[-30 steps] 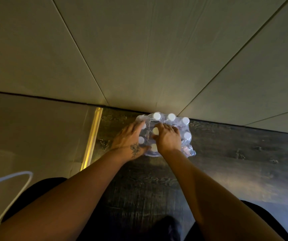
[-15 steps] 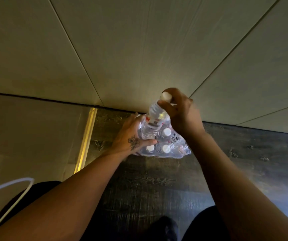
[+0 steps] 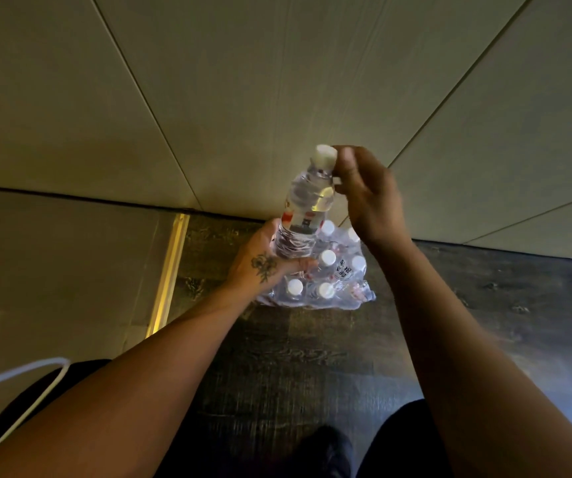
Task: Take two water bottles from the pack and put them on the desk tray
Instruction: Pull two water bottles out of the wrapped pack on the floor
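Observation:
A clear water bottle (image 3: pixel 307 208) with a white cap and a red-and-white label is up in the air, tilted, above the pack. My left hand (image 3: pixel 260 263) is wrapped around its lower body. My right hand (image 3: pixel 367 198) pinches it at the cap and neck with the fingertips. The shrink-wrapped pack (image 3: pixel 336 284) of several white-capped bottles lies on the dark floor against the wall, just beneath both hands, its plastic torn at the top. No desk tray is in view.
Pale wall panels (image 3: pixel 277 98) rise right behind the pack. A brass strip (image 3: pixel 169 274) runs down the floor edge at the left. A white cable (image 3: pixel 19 377) loops at lower left. My dark-clothed legs and a shoe (image 3: pixel 326 450) fill the bottom edge.
One second ago both hands were pressed on the pack. My right hand then pulled one bottle up out of it, and my left hand has left the pack and closed around the bottle's body.

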Demonstrator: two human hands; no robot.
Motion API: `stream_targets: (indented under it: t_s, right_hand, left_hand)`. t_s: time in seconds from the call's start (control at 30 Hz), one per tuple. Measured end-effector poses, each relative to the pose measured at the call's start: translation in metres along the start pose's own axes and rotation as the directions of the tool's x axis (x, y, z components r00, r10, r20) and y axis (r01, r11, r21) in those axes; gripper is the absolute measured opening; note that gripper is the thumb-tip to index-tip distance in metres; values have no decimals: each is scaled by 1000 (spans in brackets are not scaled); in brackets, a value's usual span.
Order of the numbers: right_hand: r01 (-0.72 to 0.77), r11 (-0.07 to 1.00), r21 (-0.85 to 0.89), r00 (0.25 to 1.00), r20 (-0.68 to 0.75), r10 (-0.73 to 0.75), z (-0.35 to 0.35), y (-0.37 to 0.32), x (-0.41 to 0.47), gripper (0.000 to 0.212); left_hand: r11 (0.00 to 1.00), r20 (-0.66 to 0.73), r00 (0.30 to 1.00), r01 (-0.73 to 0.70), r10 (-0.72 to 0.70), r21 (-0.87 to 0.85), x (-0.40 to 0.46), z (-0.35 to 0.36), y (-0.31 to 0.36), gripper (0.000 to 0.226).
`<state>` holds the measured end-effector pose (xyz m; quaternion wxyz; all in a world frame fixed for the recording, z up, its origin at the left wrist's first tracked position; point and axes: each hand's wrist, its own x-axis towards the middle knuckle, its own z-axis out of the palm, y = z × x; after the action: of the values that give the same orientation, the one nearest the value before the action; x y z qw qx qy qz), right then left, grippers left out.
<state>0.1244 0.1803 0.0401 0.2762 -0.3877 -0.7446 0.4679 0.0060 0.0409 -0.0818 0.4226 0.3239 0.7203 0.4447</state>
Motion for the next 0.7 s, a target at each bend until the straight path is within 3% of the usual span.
stream_targets:
  t_s: [0.07, 0.17, 0.3, 0.37, 0.47, 0.53, 0.7]
  right_hand:
    - [-70, 997, -14, 997, -34, 70, 2, 9, -3, 51]
    - [-123, 943, -310, 992, -66, 108, 8, 39, -13, 52]
    - [-100, 738, -668, 948, 162, 275, 18, 91, -34, 26]
    - [-51, 647, -761, 909, 232, 345, 24, 105, -46, 31]
    - [39, 544, -838, 902, 264, 342, 33, 121, -54, 46]
    - [62, 511, -857, 917, 251, 311, 36, 128, -54, 43]
    - [-9, 622, -783, 950, 187, 249, 36, 130, -51, 26]
  left_hand:
    - [1000, -18, 1000, 18, -18, -4, 2, 0, -1, 78]
    - [996, -49, 996, 70, -72, -48, 3, -4, -3, 67]
    - [995, -70, 993, 94, -97, -46, 3, -9, -1, 71]
    - [996, -76, 994, 81, -85, -47, 3, -10, 0, 62]
    - [996, -66, 995, 78, -81, -46, 3, -9, 4, 60]
    - [995, -53, 996, 74, -78, -70, 4, -8, 7, 63]
    - [997, -67, 996, 60, -64, -57, 6, -3, 6, 63]
